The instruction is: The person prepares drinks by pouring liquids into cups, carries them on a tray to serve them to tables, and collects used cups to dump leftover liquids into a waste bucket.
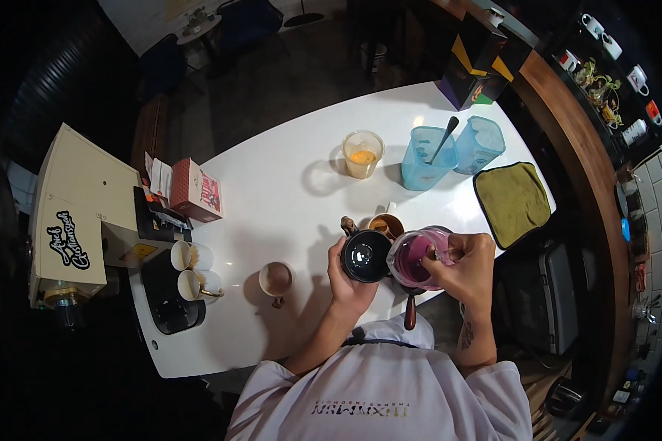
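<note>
My left hand (351,285) is wrapped round the side of a black cup (365,257), tilted so its dark glossy inside faces me. Its handle points away toward the far left. Beside it, my right hand (467,268) grips a clear pitcher (413,266) by the handle; pink-purple liquid shows inside. The pitcher's spout is close to the cup's right rim, and no stream can be made out. Just beyond both stands a cup with brown inside (386,226), partly hidden. Under the pitcher a dark wooden handle (410,314) sticks out; what it belongs to is hidden.
A small cup (276,279) stands left on the white table (272,184). A plastic cup with orange contents (362,156), blue containers (426,165) and a green cloth (515,204) lie beyond. At left are a beige machine (81,191), white cups (191,285) and a box (196,192).
</note>
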`<control>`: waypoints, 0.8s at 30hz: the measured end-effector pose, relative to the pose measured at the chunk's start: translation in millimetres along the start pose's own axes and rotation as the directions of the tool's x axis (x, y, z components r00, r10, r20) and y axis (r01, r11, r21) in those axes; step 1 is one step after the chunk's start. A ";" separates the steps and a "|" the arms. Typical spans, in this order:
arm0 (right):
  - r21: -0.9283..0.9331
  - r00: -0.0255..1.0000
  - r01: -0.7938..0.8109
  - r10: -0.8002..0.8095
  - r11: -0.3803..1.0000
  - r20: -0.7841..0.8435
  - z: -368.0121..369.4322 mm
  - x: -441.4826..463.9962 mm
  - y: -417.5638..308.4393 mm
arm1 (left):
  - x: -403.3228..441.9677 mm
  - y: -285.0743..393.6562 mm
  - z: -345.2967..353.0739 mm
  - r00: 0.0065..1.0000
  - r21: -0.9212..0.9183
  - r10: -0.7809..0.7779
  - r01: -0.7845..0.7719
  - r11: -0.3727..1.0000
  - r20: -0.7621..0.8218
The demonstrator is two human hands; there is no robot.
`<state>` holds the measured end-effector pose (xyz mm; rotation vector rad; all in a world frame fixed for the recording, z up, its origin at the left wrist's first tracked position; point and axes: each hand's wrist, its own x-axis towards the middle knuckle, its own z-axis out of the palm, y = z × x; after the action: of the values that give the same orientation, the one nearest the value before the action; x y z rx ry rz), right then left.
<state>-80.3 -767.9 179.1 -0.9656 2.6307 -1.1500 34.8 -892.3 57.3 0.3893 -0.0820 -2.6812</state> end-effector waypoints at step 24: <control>-0.170 0.992 0.095 -0.079 0.981 0.094 -9.9 17.5 -27.3 | -3.6 3.7 -4.7 0.997 -0.043 -0.072 0.074 0.996 0.041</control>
<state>-83.6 -786.0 207.5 -1.1451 2.6781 -0.8828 40.7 -894.1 54.2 0.3318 -0.0203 -2.7576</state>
